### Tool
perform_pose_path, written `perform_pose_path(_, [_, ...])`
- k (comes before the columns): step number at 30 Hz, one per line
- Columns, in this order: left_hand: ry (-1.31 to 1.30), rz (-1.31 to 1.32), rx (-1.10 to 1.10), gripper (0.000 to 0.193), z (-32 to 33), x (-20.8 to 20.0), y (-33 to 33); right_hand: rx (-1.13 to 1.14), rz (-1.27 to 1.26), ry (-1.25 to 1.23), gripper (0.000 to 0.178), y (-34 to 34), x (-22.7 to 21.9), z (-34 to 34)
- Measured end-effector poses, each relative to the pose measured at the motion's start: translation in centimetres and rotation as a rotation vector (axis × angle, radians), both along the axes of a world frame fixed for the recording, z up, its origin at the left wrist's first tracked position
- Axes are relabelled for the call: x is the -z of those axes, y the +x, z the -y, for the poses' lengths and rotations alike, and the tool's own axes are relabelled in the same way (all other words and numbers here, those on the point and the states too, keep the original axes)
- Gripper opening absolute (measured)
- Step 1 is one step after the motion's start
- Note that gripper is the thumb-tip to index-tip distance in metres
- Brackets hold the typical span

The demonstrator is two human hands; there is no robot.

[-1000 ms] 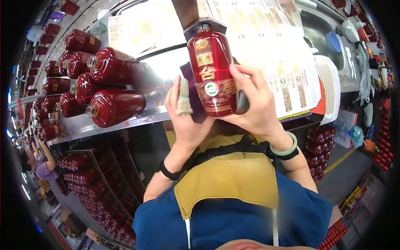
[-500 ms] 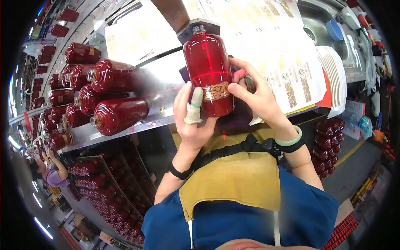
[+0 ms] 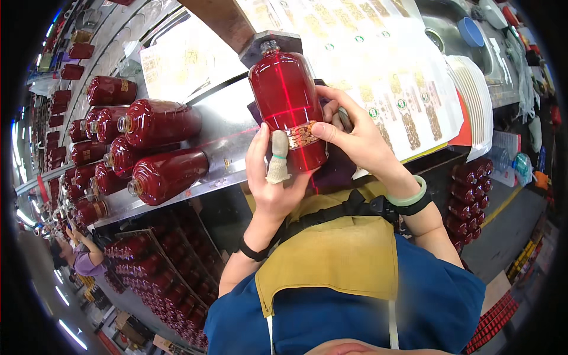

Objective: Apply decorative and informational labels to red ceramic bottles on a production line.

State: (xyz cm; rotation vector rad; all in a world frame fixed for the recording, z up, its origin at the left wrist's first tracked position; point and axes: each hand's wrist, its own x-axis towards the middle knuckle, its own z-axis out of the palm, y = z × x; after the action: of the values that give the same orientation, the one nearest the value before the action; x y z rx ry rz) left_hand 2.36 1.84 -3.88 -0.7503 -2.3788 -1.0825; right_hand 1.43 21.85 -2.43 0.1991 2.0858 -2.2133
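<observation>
A glossy red glass bottle [image 3: 283,89] lies before me, its clear threaded neck against a dark metal block [image 3: 290,42]. Across its lower part runs a gold patterned label [image 3: 303,136]. My left hand [image 3: 273,180] cups the lower left side, the thumb in a cloth finger cover [image 3: 278,157] beside the label's left end. On the other side, my right hand [image 3: 355,133] holds the bottle, its thumb pressed on the label's right end and its fingers curled behind the glass. Red laser lines cross the bottle, one along it and one across it.
Several red bottles [image 3: 163,121] lie on the metal bench to the left. Sheets of gold labels [image 3: 408,112] cover the table at the right, near a sink [image 3: 438,29] with a blue bowl [image 3: 470,31]. Racked bottles [image 3: 160,266] stand below; a person [image 3: 89,257] works at far left.
The view has shifted slightly, so the bottle and metal block appear a little further left. Both hands keep their hold on the bottle, with the right thumb still on the label.
</observation>
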Motion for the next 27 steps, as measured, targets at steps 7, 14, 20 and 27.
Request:
perform_pose_path(7, [-0.279, 0.037, -0.050, 0.081, -1.6, -2.1, 0.6, 0.058, 0.061, -0.197, 0.062, -0.1, -1.1, -1.1])
perform_pose_path(14, [-0.245, 0.051, -0.116, 0.083, -2.3, -2.0, 0.7, 0.214, -0.230, 0.033, 0.032, -0.1, -3.4, -0.3])
perform_pose_path(20, [0.094, 0.329, -0.063, 0.113, 0.4, 0.4, -1.3, 0.232, -0.245, 0.459, 0.023, 0.8, -1.6, -0.3])
perform_pose_path(27, [0.058, 0.366, -0.061, 0.093, 0.4, -2.3, -1.6, 0.195, -0.280, 0.059, 0.022, 1.6, -2.6, 0.5])
